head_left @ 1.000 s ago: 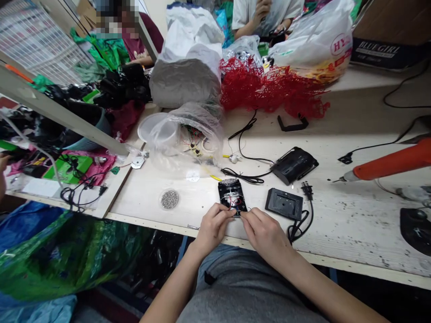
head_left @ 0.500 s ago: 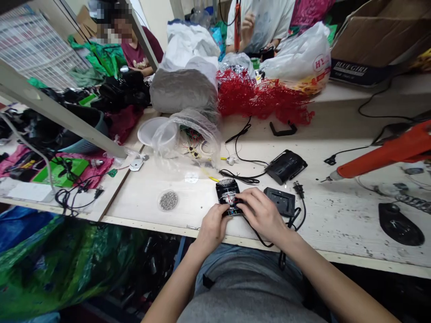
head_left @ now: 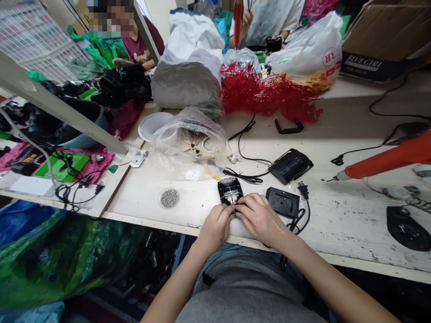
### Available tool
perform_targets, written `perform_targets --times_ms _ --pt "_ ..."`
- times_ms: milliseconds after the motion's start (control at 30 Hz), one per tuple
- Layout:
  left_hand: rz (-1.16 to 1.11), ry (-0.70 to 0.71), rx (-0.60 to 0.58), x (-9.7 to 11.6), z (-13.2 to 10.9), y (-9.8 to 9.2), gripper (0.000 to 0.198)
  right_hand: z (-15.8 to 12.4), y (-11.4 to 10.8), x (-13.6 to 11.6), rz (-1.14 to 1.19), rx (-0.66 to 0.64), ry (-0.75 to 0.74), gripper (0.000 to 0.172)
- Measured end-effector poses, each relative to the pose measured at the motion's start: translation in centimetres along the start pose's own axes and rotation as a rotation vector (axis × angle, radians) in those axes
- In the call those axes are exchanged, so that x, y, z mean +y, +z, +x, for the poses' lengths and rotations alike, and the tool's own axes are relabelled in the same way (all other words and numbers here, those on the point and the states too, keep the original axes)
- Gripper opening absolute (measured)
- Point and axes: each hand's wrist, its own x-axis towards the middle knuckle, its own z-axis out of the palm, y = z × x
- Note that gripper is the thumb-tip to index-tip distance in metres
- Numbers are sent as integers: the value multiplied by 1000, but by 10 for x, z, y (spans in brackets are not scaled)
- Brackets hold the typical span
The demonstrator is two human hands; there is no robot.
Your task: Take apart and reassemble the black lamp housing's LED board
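Observation:
An opened black device housing [head_left: 230, 190], with a round clear part at its far end and thin red wires inside, lies on the bench before me. At its near end my left hand [head_left: 216, 224] is closed, fingertips on the edge. My right hand [head_left: 258, 217] pinches thin wires there, its fingertips meeting those of the left. The exact grip is partly hidden by the fingers. Right of my right hand is a black rectangular cover [head_left: 283, 202], with a plug and cord [head_left: 304, 190] beside it. A shallow dish of small metal screws [head_left: 169, 198] sits to the left.
An orange electric screwdriver [head_left: 380, 162] juts in from the right. Behind the housing are a clear plastic bag of wired parts [head_left: 188, 146], a black casing [head_left: 291, 166] and red netting [head_left: 266, 92]. Two people sit across the bench. A metal post [head_left: 63, 105] slants across the left.
Both hands have drawn closer together at the housing's near end, uncovering more of its inside. The whole view has shifted slightly. Across the bench, a co-worker's hands have moved.

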Motion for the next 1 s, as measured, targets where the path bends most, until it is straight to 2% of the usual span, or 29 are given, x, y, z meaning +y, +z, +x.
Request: perform_targets --times_ms 67,200,400,533,733,833,900,1000 --pt "29 1 -23 0 -1 1 33 0 -1 2 51 -11 1 19" --pt "45 -3 -62 -1 -1 2 33 0 -5 8 236 53 58 19" --pt "66 -2 -77 1 2 0 32 -2 0 11 240 52 149 20" --pt "60 -14 -81 3 5 -2 29 -3 5 11 215 51 153 16" --pt "1 -6 -92 -2 7 -6 31 3 1 4 -33 -131 82 17" --pt "-29 14 -77 -6 8 -7 34 6 -5 1 17 -162 96 16" --pt "-37 22 -77 -8 8 -8 34 6 -14 8 145 -99 114 16" --pt "-27 36 -87 -10 7 -7 31 0 -34 37 153 126 191 16"
